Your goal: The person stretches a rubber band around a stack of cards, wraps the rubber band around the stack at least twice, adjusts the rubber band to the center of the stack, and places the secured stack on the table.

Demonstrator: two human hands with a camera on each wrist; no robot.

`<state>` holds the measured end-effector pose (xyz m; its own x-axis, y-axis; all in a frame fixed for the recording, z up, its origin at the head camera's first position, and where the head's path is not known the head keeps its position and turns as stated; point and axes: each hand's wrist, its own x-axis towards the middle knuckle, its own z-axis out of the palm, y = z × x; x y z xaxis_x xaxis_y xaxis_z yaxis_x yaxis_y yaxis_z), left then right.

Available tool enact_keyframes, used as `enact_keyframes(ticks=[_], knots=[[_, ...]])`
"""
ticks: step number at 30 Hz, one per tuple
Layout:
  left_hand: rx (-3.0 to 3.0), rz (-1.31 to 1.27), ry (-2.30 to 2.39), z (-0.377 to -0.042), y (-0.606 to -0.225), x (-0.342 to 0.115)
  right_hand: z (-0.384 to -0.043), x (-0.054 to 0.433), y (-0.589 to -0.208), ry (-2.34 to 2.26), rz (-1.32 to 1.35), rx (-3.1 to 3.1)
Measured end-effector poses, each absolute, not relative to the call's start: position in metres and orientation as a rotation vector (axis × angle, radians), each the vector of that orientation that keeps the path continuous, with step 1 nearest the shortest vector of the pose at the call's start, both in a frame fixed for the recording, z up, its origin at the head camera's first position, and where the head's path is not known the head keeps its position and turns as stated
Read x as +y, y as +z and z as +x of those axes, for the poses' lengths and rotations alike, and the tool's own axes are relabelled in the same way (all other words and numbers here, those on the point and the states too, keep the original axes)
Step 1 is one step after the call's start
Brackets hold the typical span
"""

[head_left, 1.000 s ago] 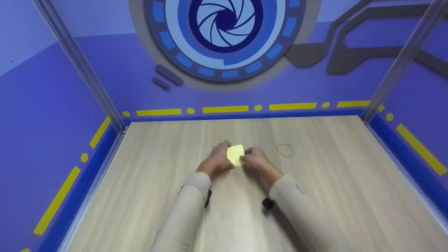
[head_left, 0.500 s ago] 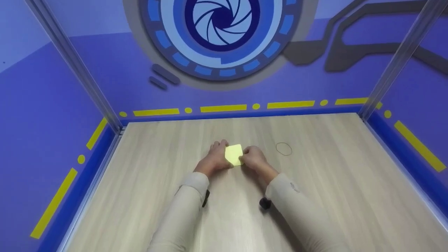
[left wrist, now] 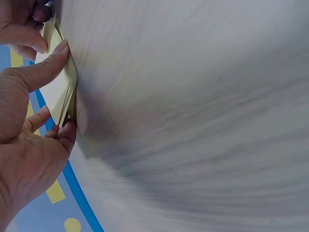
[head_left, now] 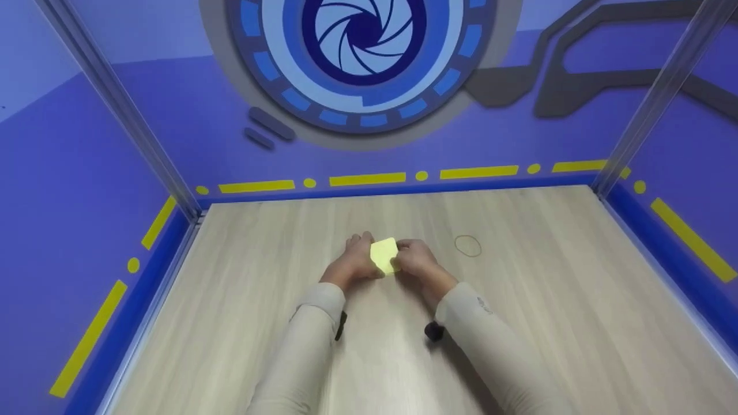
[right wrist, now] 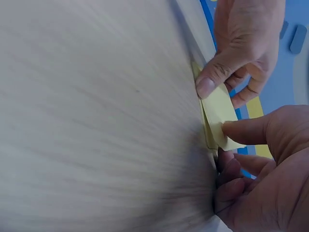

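A small stack of square yellow note sheets (head_left: 383, 255) is held between both hands over the table's middle. My left hand (head_left: 356, 260) grips its left side, the thumb lying across the top face in the left wrist view. On the right side, my right hand (head_left: 417, 257) pinches the sheets near a corner with thumb and curled fingers. Several layers show fanned slightly apart along the edge of the stack (left wrist: 67, 92) in the left wrist view. From the right wrist, the top sheets (right wrist: 219, 113) lift away from those beneath.
A thin rubber band (head_left: 467, 245) lies on the wood-grain table (head_left: 548, 300), to the right of my right hand. Blue printed panels (head_left: 300, 155) wall the table at the back and both sides, with metal posts at the corners.
My right hand's fingers have shifted slightly left over the edge of the sheets, and the stack has turned a little. The left hand keeps its grip. The head view has shifted slightly.
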<state>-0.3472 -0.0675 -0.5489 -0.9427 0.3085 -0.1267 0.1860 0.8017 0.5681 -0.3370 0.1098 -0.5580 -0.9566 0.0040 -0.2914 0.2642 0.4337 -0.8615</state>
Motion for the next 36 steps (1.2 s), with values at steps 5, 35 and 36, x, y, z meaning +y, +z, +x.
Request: enact_keyframes(ticks=[5,35,36], knots=[[2.755,0.373,0.875,-0.344,-0.547,-0.069,-0.342,0.109,-0.556,-1.526,0.308,2.398],[2.758,0.534,0.864,-0.373,-0.581,-0.069,-0.345,0.114,-0.557,-1.341,-0.021,2.549],[2.772,0.549,0.853,-0.375,-0.584,-0.07,-0.346,0.114,-0.557,-1.337,-0.035,2.551]])
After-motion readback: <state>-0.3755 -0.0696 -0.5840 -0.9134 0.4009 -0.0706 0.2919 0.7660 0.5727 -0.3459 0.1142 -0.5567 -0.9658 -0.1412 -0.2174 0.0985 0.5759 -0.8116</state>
